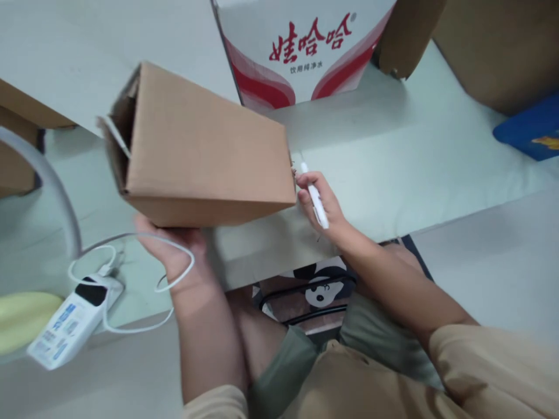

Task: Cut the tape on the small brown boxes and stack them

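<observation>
A plain brown cardboard box point(209, 139) is raised and tilted above the table, its left end partly open with a dark inside. My left hand point(172, 241) supports it from below, palm up; the fingertips are partly hidden under the box. At the box's right end, my right hand point(321, 201) is closed around a slim white pen-shaped tool point(318, 206). A thin, faint tip seems to stick out of its upper end, too blurred to identify. Small ragged bits point(294, 170) show on the box's right edge, close to my right fingertips.
A white carton with red lettering point(305, 64) stands behind the box. To the left are a white power bank-like device point(76, 320) with a looped white cable point(144, 235), a grey curved stand point(56, 180) and a yellow rounded object point(26, 320). A blue item point(530, 128) lies right.
</observation>
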The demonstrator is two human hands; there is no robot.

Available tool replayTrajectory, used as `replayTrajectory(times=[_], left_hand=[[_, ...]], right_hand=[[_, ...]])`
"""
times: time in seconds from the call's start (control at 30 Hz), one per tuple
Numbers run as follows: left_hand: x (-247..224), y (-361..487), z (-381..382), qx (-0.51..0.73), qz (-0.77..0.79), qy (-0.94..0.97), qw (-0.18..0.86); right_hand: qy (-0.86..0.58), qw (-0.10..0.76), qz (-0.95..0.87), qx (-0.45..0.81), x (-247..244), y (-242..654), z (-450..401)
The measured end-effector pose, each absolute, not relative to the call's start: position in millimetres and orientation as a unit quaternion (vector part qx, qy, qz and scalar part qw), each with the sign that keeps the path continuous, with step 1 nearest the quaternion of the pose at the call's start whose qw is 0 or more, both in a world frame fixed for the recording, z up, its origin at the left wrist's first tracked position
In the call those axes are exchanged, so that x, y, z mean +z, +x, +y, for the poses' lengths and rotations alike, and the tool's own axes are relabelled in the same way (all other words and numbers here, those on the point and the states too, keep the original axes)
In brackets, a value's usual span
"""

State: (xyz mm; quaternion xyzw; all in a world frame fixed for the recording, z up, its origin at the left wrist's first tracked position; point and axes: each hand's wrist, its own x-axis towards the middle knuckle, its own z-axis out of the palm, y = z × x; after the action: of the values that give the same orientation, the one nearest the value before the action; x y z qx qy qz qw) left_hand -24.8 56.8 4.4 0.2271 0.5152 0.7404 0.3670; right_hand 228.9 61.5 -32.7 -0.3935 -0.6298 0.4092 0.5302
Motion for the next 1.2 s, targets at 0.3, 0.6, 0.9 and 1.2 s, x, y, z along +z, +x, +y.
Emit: replayTrajectory(times=[0.3, 0.6, 0.9, 1.2], left_hand=[[-15.0, 21.0, 54.3, 0.617, 0.507, 0.273, 0.536], [-40.3, 27.3, 43.9, 0.537, 0.526, 0.443, 0.489], [-21.6, 52.6, 43.9, 0.362, 0.547, 0.382, 0.651], [-1.8, 39.8, 43.5, 0.613, 0.564, 0.489, 0.258]], right_hand=[[-0.323, 0.601, -0.649, 0.337, -28.8, 249.3, 59.9], [-0.342, 0.596, -0.624, 0.371, -22.7, 279.6, 39.4], [-0.373, 0.623, -0.641, 0.249, -8.1, 282.4, 32.6], [-0.350, 0.576, -0.699, 0.241, -6.1, 279.2, 38.3]])
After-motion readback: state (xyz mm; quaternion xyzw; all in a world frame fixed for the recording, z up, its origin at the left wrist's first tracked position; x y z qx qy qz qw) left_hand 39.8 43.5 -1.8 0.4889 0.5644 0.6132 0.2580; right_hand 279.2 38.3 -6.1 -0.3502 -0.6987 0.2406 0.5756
